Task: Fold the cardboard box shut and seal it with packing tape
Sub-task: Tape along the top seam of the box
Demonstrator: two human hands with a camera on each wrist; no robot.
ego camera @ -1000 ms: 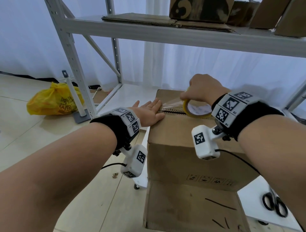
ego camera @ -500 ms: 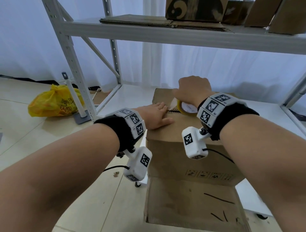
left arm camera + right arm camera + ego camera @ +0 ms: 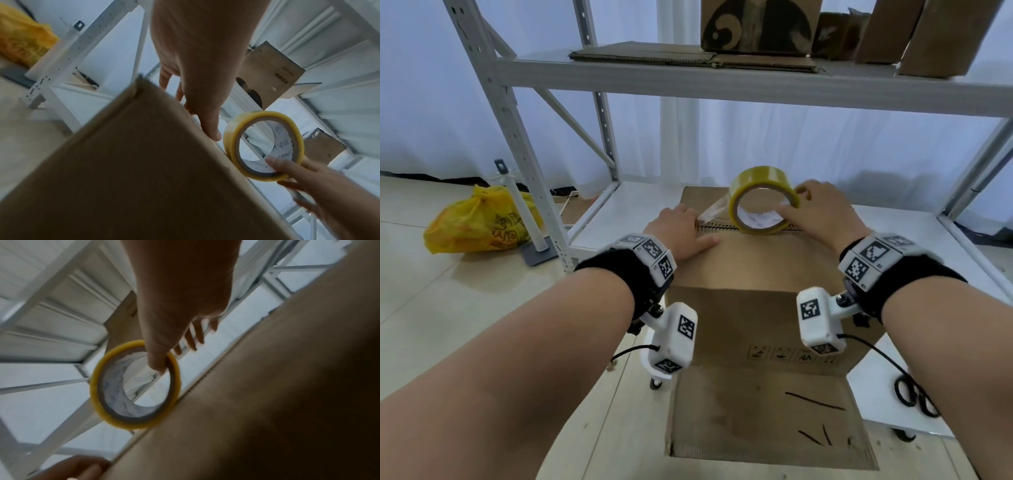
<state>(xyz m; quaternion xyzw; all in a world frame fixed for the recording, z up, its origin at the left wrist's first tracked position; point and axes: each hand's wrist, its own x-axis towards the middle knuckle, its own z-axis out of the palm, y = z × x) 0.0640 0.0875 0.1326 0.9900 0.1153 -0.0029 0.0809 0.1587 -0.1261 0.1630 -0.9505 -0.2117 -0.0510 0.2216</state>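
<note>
A brown cardboard box stands on a low white platform with its top flaps folded together along a centre seam. My left hand lies flat on the box top at the seam's left end, fingers straight, pressing down the free end of the clear tape. My right hand holds the yellow roll of packing tape upright on the seam, thumb inside the core and fingers round the rim. A short clear strip runs from the roll to my left hand. The roll and the roll show in both wrist views.
A flat cardboard sheet lies in front of the box. Black scissors rest on the white platform at the right. A white metal shelf with flattened and standing cartons hangs overhead. A yellow plastic bag sits on the floor at the left.
My right hand has turned the tape roll upright and drawn it rightward along the seam. My left hand stays pressed at the seam's left end.
</note>
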